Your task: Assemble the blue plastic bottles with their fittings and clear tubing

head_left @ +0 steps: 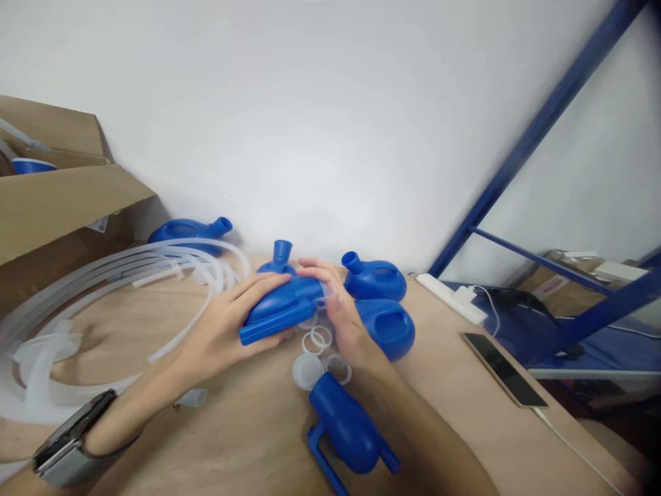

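My left hand (230,317) is wrapped round a blue plastic urinal bottle (281,301), which lies tilted just above the table with its flat handle towards me. At the bottle's right end, my right hand (345,318) curves its fingers round the mouth. A translucent cap (325,295) shows there under the right palm and fingers, partly hidden. Below the hands lie several translucent rings (321,337) and a round, frosted lid (308,371). Closer to me another blue bottle (351,427) rests on its side, its mouth by the rings.
More blue bottles (379,280) stand along the wall. Coiled clear tubing (180,251) spreads over the left of the table, before an open cardboard box (67,207). On the right are a phone (503,368) with its cable, a white power strip (449,298) and a blue metal frame (531,103).
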